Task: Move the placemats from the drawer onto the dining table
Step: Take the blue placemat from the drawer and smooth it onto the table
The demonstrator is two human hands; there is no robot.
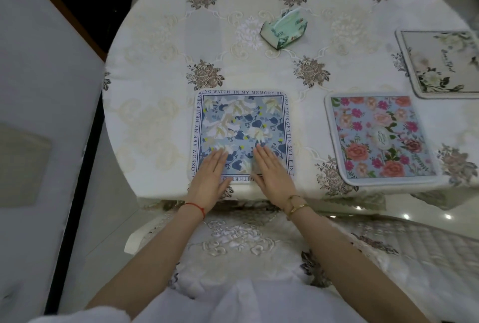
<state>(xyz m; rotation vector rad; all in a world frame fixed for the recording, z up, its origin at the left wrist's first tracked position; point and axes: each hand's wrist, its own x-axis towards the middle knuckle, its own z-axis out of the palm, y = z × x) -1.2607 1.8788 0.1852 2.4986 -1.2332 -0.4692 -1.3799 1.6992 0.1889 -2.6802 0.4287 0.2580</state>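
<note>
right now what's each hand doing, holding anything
Left hand: open, flat, palm down on the blue placemat, holding nothing.
Right hand: open, flat on the same placemat, holding nothing.

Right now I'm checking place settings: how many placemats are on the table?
3. The blue placemat lies under both hands, the pink placemat to its right, the white placemat at the far right edge, partly cut off; more may lie outside the view.
</note>
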